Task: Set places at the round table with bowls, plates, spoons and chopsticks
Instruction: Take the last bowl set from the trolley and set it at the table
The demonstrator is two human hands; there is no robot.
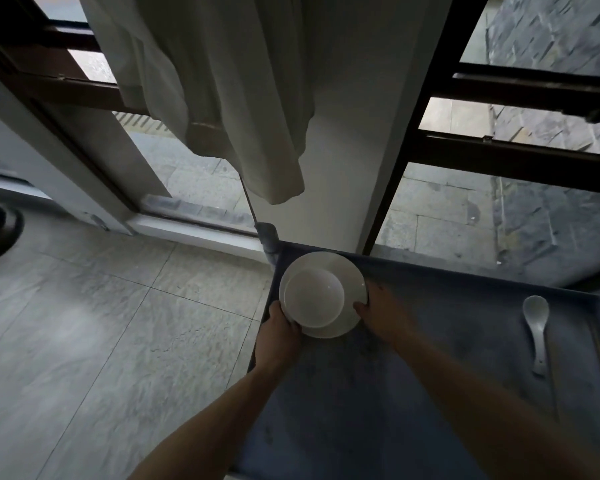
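Your forearms reach out over the blue-grey desk (430, 358). Your left hand (280, 332) has its grip on the near-left rim of a white plate (352, 271), and your right hand (383, 311) holds the right rim. A white bowl (314, 297) sits on the plate, at the desk's far-left corner. A white spoon (537, 327) lies well apart, near the right edge.

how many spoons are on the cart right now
1. A single white spoon lies on the right side of the blue cart top, bowl end away from the person, well apart from the plate and bowl. More may lie outside the view.
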